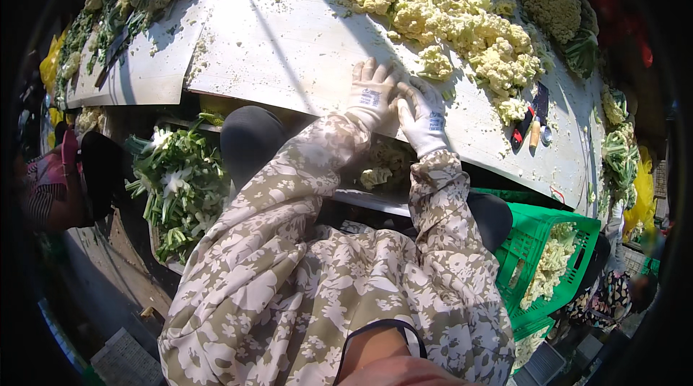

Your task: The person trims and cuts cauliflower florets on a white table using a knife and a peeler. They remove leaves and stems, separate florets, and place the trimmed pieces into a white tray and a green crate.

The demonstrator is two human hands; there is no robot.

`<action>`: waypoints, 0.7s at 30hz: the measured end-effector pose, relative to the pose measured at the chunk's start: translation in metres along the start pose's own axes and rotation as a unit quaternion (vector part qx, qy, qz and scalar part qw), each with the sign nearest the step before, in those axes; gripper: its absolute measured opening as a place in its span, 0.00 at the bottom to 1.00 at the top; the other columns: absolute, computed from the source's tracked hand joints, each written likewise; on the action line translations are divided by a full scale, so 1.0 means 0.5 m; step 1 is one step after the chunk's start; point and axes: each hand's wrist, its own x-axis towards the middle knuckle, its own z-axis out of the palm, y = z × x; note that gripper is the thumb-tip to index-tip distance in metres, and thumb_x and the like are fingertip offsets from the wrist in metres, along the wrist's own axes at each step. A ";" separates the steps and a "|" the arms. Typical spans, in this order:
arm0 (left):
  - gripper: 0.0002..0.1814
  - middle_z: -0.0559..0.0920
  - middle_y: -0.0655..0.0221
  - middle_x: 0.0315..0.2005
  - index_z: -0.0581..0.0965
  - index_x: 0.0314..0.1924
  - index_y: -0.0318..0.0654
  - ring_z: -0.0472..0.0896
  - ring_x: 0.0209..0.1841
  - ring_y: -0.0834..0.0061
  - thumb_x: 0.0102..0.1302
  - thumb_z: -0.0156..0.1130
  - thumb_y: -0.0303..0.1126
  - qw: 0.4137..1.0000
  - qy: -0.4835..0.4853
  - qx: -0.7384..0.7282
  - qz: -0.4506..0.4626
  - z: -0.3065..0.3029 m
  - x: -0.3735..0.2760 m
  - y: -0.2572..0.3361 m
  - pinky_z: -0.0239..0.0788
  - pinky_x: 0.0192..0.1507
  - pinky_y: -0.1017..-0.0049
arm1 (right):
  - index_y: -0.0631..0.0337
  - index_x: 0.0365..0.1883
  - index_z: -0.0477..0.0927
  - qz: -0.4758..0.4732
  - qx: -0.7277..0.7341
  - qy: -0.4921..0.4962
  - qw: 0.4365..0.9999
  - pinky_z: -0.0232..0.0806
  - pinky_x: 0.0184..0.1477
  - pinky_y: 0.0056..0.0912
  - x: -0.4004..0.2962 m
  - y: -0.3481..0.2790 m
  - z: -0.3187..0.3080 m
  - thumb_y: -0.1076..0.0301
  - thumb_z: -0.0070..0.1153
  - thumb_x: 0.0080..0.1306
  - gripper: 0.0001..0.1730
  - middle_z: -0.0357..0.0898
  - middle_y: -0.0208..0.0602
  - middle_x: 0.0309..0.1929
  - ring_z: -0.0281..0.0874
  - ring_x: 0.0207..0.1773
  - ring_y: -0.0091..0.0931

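My left hand point(371, 91), in a white glove bearing printing, rests palm down near the front edge of the white tabletop point(265, 45). Its fingers are spread and hold nothing. Close beside it is my right hand point(425, 118), gloved alike, with bent fingers and the thumb apart; nothing shows in its grasp. The two hands meet or nearly meet at the thumbs. Just beyond my right hand lies a loose cauliflower floret point(435, 63). A heap of cut cauliflower florets point(460, 20) spreads behind it towards the right.
Right of the heap lie a red-and-black handle point(521, 128) and a wooden-handled tool point(535, 134). A green plastic crate point(533, 218) holding cauliflower stands at my right. Cut leaves point(178, 185) fill a container at left. Co-workers sit at both sides, one wearing a pink glove point(69, 147).
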 end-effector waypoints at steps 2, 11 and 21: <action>0.30 0.73 0.59 0.62 0.77 0.60 0.46 0.63 0.71 0.57 0.59 0.66 0.48 0.973 -0.050 -0.107 0.200 -0.011 -0.047 0.075 0.50 0.74 0.55 | 0.53 0.55 0.81 0.008 -0.188 -0.007 0.982 0.56 0.70 0.43 0.032 0.111 -0.003 0.62 0.51 0.66 0.20 0.73 0.40 0.65 0.64 0.69 0.41; 0.30 0.70 0.57 0.67 0.70 0.69 0.52 0.70 0.67 0.56 0.67 0.59 0.43 0.962 0.184 -0.084 -0.181 -0.062 0.421 -0.247 0.58 0.72 0.65 | 0.53 0.59 0.79 -0.073 -0.008 0.082 0.994 0.57 0.72 0.46 0.315 -0.008 0.085 0.65 0.58 0.62 0.25 0.69 0.49 0.68 0.62 0.72 0.46; 0.22 0.77 0.61 0.54 0.79 0.54 0.47 0.74 0.60 0.58 0.57 0.66 0.30 0.970 0.009 -0.210 -0.125 -0.074 0.094 -0.140 0.65 0.65 0.65 | 0.56 0.38 0.83 -0.170 -0.042 0.072 0.982 0.65 0.62 0.47 0.224 0.100 0.132 0.70 0.63 0.53 0.12 0.69 0.40 0.67 0.70 0.62 0.43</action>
